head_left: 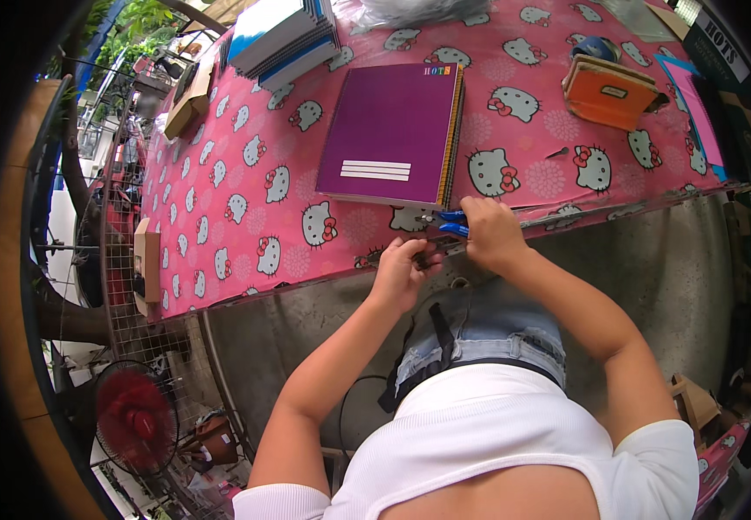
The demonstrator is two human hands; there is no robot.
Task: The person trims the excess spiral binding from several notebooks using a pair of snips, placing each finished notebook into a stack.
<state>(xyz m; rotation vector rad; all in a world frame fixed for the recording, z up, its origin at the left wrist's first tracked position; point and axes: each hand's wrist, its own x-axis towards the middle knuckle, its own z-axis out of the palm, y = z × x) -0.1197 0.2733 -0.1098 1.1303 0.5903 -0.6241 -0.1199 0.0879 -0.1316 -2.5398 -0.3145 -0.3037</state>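
At the table's near edge my right hand [493, 236] is closed round blue-handled pliers [454, 229]; their two blue arms stick out to the left, and the jaws are too small to make out. Just left of and below them, my left hand [403, 276] has its fingers curled in a pinch. Something small and dark shows at those fingertips, its kind unclear. Beyond both hands lies a purple spiral-bound notebook [388, 130], its bound side to the right and its near edge close to the pliers.
A pink patterned cloth covers the table [245, 247]. Stacked notebooks [284, 43] stand at the far left, with a clear plastic bag [419, 10] beside them. An orange pouch [611, 92] and a roll of tape [596, 48] lie to the right. A red fan [137, 416] stands lower left.
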